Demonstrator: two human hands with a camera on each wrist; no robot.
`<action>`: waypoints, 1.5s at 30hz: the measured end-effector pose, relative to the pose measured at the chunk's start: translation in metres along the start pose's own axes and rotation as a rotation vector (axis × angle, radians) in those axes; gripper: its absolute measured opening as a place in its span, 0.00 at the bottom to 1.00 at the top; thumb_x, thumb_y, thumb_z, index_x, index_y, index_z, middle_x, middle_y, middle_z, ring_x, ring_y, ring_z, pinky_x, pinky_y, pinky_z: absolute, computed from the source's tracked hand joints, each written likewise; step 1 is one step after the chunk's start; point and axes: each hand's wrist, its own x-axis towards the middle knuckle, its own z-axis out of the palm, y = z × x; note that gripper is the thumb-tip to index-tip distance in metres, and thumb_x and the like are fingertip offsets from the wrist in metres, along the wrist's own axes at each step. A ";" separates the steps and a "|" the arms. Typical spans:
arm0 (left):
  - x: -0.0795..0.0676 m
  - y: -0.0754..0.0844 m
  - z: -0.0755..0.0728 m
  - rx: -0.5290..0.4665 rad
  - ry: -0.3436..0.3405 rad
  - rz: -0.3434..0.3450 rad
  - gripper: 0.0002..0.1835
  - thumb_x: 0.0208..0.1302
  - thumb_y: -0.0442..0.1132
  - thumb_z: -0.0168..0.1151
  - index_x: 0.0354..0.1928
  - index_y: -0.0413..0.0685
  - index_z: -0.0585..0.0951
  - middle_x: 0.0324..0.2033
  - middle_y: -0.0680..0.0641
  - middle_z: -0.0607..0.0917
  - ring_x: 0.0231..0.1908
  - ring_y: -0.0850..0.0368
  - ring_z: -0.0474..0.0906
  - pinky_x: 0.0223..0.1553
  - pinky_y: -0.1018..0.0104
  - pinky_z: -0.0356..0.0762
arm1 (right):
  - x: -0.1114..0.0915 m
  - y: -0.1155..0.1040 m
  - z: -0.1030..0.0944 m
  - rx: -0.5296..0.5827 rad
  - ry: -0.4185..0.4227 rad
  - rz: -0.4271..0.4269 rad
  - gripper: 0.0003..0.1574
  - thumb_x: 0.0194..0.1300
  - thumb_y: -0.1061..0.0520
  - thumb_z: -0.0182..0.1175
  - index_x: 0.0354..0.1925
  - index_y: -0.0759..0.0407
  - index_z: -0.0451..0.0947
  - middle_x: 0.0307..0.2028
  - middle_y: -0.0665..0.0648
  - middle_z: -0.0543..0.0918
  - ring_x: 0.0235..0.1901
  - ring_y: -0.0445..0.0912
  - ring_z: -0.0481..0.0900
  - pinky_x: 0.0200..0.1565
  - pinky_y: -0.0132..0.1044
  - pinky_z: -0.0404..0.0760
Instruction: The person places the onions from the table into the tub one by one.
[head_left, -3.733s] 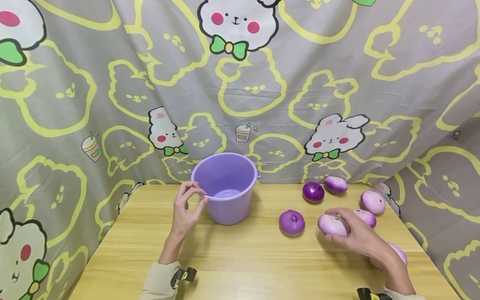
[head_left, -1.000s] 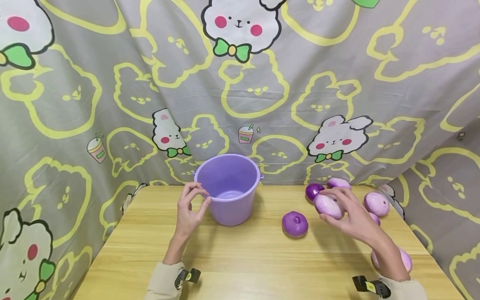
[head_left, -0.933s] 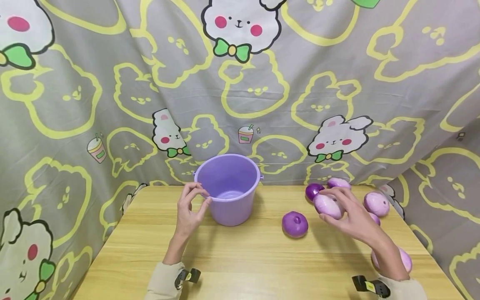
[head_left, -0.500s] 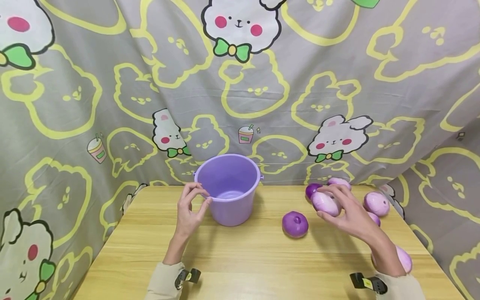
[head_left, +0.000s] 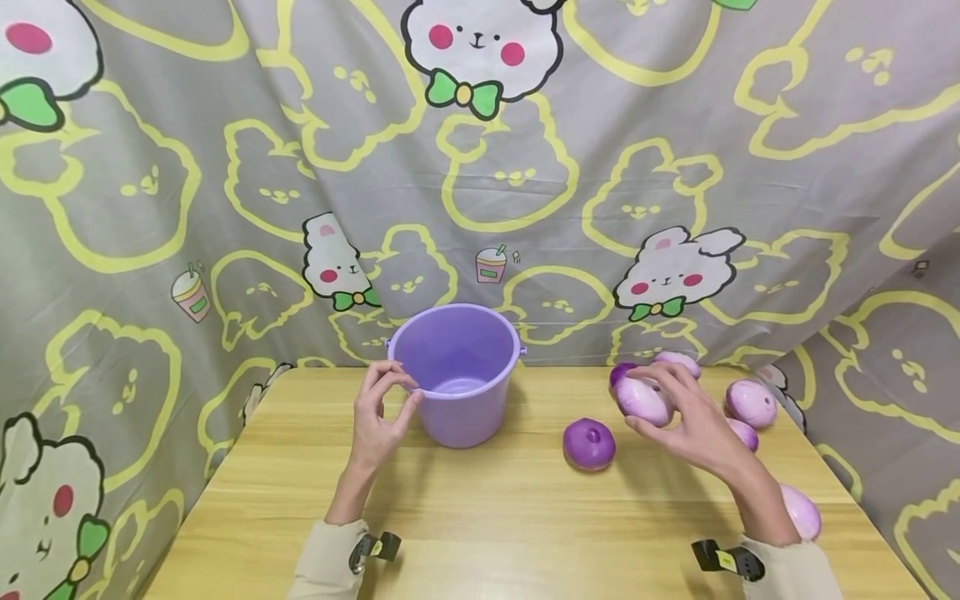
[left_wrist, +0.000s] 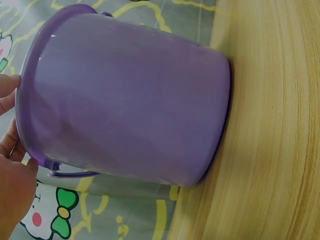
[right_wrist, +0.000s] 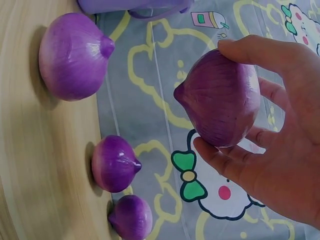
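Note:
A light purple bucket (head_left: 461,421) stands upright near the table's back edge, its inside showing no contents. My left hand (head_left: 375,421) pinches the near left part of its rim; the left wrist view shows fingers and thumb at the rim of the bucket (left_wrist: 130,100). My right hand (head_left: 701,429) grips a purple onion (head_left: 643,403) above the table, right of the bucket. In the right wrist view, thumb and fingers go round this onion (right_wrist: 220,102), its pointed tip facing away from the palm.
One darker onion (head_left: 588,444) lies between the bucket and my right hand. Farther right are several more, including a pale onion (head_left: 752,403) and one by my right forearm (head_left: 801,512). A patterned curtain (head_left: 525,183) hangs behind the wooden table (head_left: 480,525).
The onion in my right hand has risen off the table and moved slightly left, towards the bucket. My left hand stays on the bucket's rim.

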 end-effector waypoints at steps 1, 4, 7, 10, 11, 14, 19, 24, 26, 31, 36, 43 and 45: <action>0.000 0.000 0.000 0.004 -0.001 -0.005 0.11 0.50 0.13 0.66 0.35 0.26 0.81 0.42 0.27 0.74 0.54 0.46 0.71 0.67 0.60 0.68 | 0.001 0.000 0.000 0.001 0.004 -0.006 0.40 0.53 0.54 0.79 0.63 0.49 0.76 0.59 0.58 0.74 0.56 0.56 0.74 0.44 0.52 0.77; -0.001 -0.003 -0.002 0.012 -0.007 -0.020 0.12 0.51 0.14 0.67 0.36 0.30 0.82 0.43 0.30 0.75 0.54 0.44 0.71 0.68 0.60 0.68 | 0.005 -0.002 0.001 -0.002 0.015 -0.024 0.40 0.52 0.54 0.80 0.63 0.48 0.77 0.57 0.54 0.74 0.54 0.50 0.74 0.44 0.47 0.76; -0.002 -0.006 -0.004 0.007 -0.011 -0.030 0.12 0.53 0.15 0.69 0.37 0.34 0.84 0.44 0.33 0.76 0.54 0.37 0.70 0.68 0.60 0.68 | 0.009 -0.005 0.001 0.000 0.015 -0.039 0.40 0.53 0.54 0.80 0.63 0.47 0.77 0.56 0.51 0.74 0.51 0.46 0.73 0.42 0.44 0.77; -0.002 -0.008 -0.006 -0.001 -0.012 -0.027 0.11 0.54 0.18 0.69 0.37 0.35 0.84 0.45 0.33 0.76 0.53 0.30 0.68 0.68 0.59 0.68 | 0.013 -0.009 0.001 0.006 0.010 -0.048 0.39 0.53 0.53 0.80 0.63 0.47 0.77 0.57 0.51 0.75 0.52 0.46 0.74 0.42 0.45 0.78; -0.002 -0.009 -0.006 -0.001 -0.012 -0.027 0.10 0.54 0.18 0.69 0.37 0.35 0.84 0.45 0.33 0.76 0.53 0.29 0.68 0.68 0.59 0.68 | 0.014 -0.010 0.001 0.010 0.006 -0.050 0.39 0.53 0.53 0.80 0.63 0.47 0.77 0.57 0.51 0.75 0.53 0.47 0.74 0.43 0.46 0.78; -0.002 -0.009 -0.006 0.002 -0.015 -0.030 0.09 0.55 0.19 0.69 0.37 0.34 0.84 0.45 0.33 0.76 0.53 0.28 0.67 0.68 0.59 0.67 | 0.017 -0.012 0.001 0.020 -0.001 -0.048 0.39 0.53 0.54 0.80 0.62 0.48 0.77 0.58 0.52 0.75 0.55 0.49 0.74 0.45 0.51 0.78; -0.001 -0.009 -0.006 0.005 -0.015 -0.033 0.09 0.55 0.19 0.69 0.37 0.33 0.84 0.45 0.33 0.76 0.53 0.28 0.68 0.69 0.58 0.67 | 0.020 -0.015 0.003 0.023 -0.001 -0.041 0.39 0.53 0.54 0.80 0.62 0.47 0.77 0.59 0.52 0.75 0.58 0.50 0.72 0.47 0.55 0.77; -0.001 -0.010 -0.006 -0.002 -0.014 -0.030 0.10 0.54 0.18 0.69 0.37 0.34 0.84 0.44 0.29 0.75 0.53 0.28 0.68 0.69 0.58 0.68 | 0.023 -0.017 0.005 0.036 0.010 -0.052 0.40 0.52 0.55 0.80 0.62 0.47 0.77 0.58 0.51 0.75 0.57 0.48 0.73 0.47 0.54 0.77; -0.001 -0.009 -0.005 -0.003 -0.015 -0.027 0.10 0.54 0.18 0.69 0.37 0.34 0.84 0.44 0.29 0.75 0.52 0.29 0.68 0.68 0.58 0.68 | 0.024 -0.019 0.005 0.042 0.015 -0.058 0.40 0.52 0.55 0.80 0.62 0.48 0.78 0.58 0.52 0.75 0.57 0.49 0.73 0.47 0.53 0.78; -0.001 -0.008 -0.005 0.002 -0.016 -0.024 0.10 0.54 0.18 0.69 0.36 0.35 0.84 0.44 0.34 0.76 0.53 0.33 0.70 0.68 0.58 0.69 | 0.027 -0.024 0.007 0.051 0.015 -0.062 0.40 0.52 0.56 0.81 0.62 0.49 0.77 0.59 0.53 0.74 0.58 0.50 0.73 0.47 0.51 0.79; -0.002 -0.008 -0.006 0.006 -0.015 -0.018 0.11 0.54 0.18 0.69 0.37 0.36 0.84 0.44 0.35 0.76 0.54 0.37 0.70 0.68 0.58 0.68 | 0.031 -0.028 0.008 0.062 0.006 -0.070 0.40 0.52 0.55 0.81 0.62 0.48 0.78 0.60 0.55 0.73 0.57 0.51 0.74 0.47 0.50 0.79; -0.003 -0.008 -0.006 0.016 -0.017 -0.019 0.11 0.54 0.18 0.69 0.37 0.36 0.84 0.44 0.35 0.76 0.54 0.41 0.71 0.68 0.59 0.69 | 0.038 -0.033 0.010 0.076 0.009 -0.107 0.39 0.54 0.55 0.80 0.62 0.47 0.78 0.60 0.57 0.73 0.55 0.53 0.75 0.42 0.44 0.82; -0.003 -0.008 -0.006 0.017 -0.016 -0.019 0.10 0.53 0.19 0.70 0.37 0.36 0.84 0.45 0.35 0.76 0.53 0.41 0.71 0.68 0.59 0.69 | 0.040 -0.034 0.010 0.074 0.005 -0.117 0.38 0.54 0.54 0.79 0.63 0.47 0.77 0.60 0.57 0.72 0.54 0.53 0.75 0.40 0.42 0.82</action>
